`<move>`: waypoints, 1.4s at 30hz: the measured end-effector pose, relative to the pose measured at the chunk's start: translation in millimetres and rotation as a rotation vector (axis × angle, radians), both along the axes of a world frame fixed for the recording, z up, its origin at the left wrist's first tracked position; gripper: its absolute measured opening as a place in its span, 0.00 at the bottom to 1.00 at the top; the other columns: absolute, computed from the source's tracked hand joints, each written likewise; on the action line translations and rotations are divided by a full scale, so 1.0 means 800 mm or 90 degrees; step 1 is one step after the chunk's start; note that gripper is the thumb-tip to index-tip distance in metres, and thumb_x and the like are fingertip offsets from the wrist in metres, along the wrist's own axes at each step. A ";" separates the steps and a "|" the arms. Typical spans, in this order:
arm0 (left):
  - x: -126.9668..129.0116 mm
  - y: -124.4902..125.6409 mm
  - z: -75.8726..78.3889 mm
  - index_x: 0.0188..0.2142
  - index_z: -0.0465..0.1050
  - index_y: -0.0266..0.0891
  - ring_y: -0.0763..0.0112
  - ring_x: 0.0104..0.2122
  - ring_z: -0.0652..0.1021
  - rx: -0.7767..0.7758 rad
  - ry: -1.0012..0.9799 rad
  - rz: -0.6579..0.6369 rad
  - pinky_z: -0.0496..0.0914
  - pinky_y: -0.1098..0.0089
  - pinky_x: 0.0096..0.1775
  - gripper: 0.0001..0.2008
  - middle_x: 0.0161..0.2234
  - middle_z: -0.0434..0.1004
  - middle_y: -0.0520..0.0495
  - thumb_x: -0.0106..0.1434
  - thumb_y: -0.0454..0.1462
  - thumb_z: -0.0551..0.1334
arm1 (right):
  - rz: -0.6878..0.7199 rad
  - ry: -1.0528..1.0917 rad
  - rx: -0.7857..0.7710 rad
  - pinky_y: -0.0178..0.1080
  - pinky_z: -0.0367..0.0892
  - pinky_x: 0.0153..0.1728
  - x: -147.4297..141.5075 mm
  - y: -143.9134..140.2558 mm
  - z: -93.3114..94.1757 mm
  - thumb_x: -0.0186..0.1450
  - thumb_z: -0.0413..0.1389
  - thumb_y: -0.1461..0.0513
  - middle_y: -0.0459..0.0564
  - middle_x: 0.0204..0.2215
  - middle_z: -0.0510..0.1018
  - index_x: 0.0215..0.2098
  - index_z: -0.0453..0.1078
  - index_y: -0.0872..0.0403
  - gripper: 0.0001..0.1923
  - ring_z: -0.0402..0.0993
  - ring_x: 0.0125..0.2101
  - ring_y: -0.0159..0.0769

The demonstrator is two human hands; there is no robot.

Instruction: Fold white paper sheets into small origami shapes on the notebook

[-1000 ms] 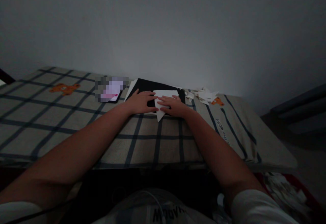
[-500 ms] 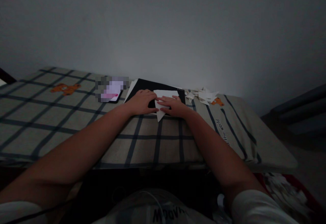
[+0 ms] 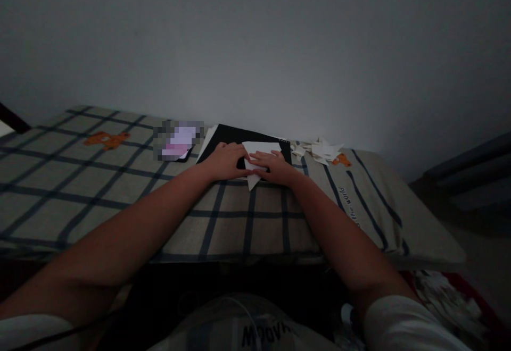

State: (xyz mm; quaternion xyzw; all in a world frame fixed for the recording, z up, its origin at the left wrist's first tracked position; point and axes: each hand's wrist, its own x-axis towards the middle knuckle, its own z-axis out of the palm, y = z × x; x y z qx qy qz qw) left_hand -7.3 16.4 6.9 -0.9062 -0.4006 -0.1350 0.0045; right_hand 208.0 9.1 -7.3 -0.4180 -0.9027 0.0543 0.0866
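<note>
Checked bedcover (image 3: 120,181) fills mid-frame; both my hands, left hand (image 3: 225,160) and right hand (image 3: 273,166), press flat, fingers spread, on one white paper (image 3: 259,149) atop one black folder (image 3: 231,135), center frame.

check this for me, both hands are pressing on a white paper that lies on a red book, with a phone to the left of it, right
Not quite: the book under the white paper is black, not red, as the head view shows. The rest holds: the left hand and right hand both press on the paper, and the phone lies to the left of it.
</note>
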 end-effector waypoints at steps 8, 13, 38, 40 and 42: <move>-0.001 0.002 -0.001 0.45 0.72 0.42 0.54 0.49 0.71 -0.032 -0.010 0.005 0.59 0.57 0.48 0.28 0.47 0.74 0.43 0.58 0.60 0.58 | 0.001 0.026 0.087 0.55 0.43 0.61 0.002 -0.008 0.001 0.67 0.52 0.53 0.51 0.63 0.64 0.55 0.70 0.45 0.19 0.54 0.64 0.44; -0.001 0.000 -0.001 0.45 0.72 0.42 0.55 0.50 0.71 -0.032 -0.013 0.021 0.59 0.58 0.47 0.25 0.48 0.74 0.44 0.57 0.57 0.61 | 0.043 0.024 0.192 0.50 0.53 0.52 0.012 -0.015 0.009 0.66 0.55 0.54 0.54 0.48 0.76 0.38 0.77 0.50 0.12 0.66 0.51 0.45; -0.001 0.002 -0.004 0.46 0.72 0.42 0.53 0.51 0.69 -0.027 -0.005 0.020 0.55 0.57 0.49 0.27 0.49 0.73 0.44 0.56 0.58 0.60 | 0.150 0.249 0.121 0.37 0.70 0.38 0.041 -0.015 -0.011 0.68 0.50 0.61 0.52 0.35 0.82 0.34 0.79 0.55 0.16 0.77 0.36 0.35; -0.002 0.003 -0.004 0.45 0.71 0.42 0.53 0.50 0.69 -0.027 -0.008 0.016 0.56 0.57 0.49 0.27 0.49 0.73 0.44 0.56 0.58 0.61 | 0.131 0.274 0.096 0.37 0.70 0.38 0.043 -0.012 -0.011 0.69 0.49 0.60 0.52 0.35 0.82 0.35 0.79 0.55 0.16 0.78 0.36 0.34; -0.002 0.004 -0.005 0.45 0.71 0.43 0.54 0.50 0.70 -0.026 -0.013 0.013 0.56 0.57 0.49 0.27 0.49 0.73 0.44 0.56 0.58 0.61 | 0.125 0.277 0.090 0.37 0.71 0.38 0.044 -0.010 -0.012 0.69 0.49 0.60 0.51 0.35 0.83 0.35 0.79 0.55 0.17 0.78 0.36 0.34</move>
